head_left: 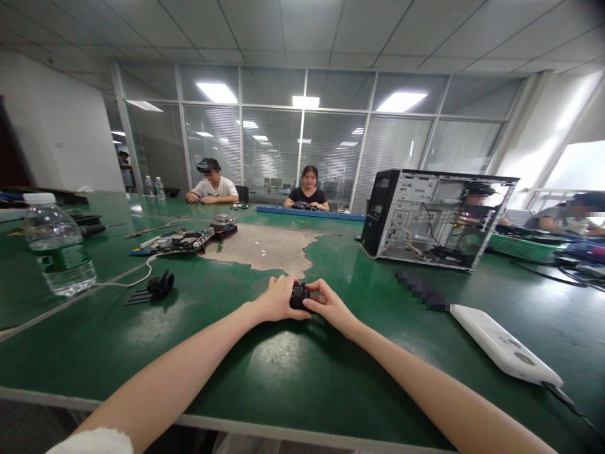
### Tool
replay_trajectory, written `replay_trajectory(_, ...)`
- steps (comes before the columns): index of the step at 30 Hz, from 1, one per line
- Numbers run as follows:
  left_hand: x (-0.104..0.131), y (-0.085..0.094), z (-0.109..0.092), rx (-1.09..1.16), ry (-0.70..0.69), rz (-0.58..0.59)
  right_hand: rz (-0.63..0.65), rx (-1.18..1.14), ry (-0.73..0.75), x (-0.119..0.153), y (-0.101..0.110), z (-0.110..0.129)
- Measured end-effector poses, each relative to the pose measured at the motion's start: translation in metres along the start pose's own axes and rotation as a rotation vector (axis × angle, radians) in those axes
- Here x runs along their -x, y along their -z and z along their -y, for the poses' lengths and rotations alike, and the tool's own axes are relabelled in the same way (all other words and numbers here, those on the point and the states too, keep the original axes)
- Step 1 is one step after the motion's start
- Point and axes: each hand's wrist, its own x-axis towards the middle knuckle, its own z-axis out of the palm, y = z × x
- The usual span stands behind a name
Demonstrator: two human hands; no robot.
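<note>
Between my two hands is a small black plastic part (299, 296), held just above the green table. My left hand (278, 299) wraps its fingers round the left side of the part. On the other side, the thumb and fingers of my right hand (328, 304) pinch it. The part's exact kind is too small and too covered to tell. To the left on the table lies another black part (161, 285) with a round end and several flat prongs.
A water bottle (59, 249) stands at the left. Circuit boards (177, 241) lie beyond the prongs. An open computer case (435, 217) is at the right, near a white device (503, 343) with a cable. A green basket (527, 247) sits farther right. Several people sit around the table.
</note>
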Motion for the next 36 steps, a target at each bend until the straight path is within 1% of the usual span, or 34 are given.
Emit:
replay_trajectory(3, 0.0000, -0.0007, -0.0002, 0.001, -0.006, -0.004, -0.005, -0.021, 0.027, 0.0005, -0.0003, 0.0007)
replay_trajectory(11, -0.0004, -0.0005, -0.0018, 0.010, 0.022, 0.002, -0.053, 0.001, -0.034, -0.0031, -0.0003, -0.0020)
replay_trajectory(14, -0.0009, -0.0003, -0.0021, 0.012, 0.022, 0.001, -0.036, 0.013, -0.052, -0.0022, 0.0000, -0.0021)
replay_trajectory(18, -0.0011, -0.0010, -0.0015, 0.017, 0.010, -0.006, 0.006, 0.006, 0.008, 0.0002, -0.0003, -0.0015)
replay_trajectory(22, -0.0010, -0.0017, -0.0002, 0.010, -0.008, -0.018, -0.017, 0.001, 0.041, 0.0000, -0.0006, -0.0021)
replay_trajectory(28, -0.0012, -0.0027, 0.0008, 0.007, -0.004, -0.017, -0.063, 0.011, -0.027, -0.0035, 0.0001, -0.0046)
replay_trajectory(31, -0.0014, -0.0033, 0.0010, 0.009, -0.003, -0.019, -0.048, 0.015, -0.052, -0.0032, 0.0010, -0.0048)
replay_trajectory(36, -0.0018, -0.0046, 0.0021, -0.005, -0.005, -0.018, -0.005, 0.002, 0.025, 0.0005, 0.0014, -0.0027)
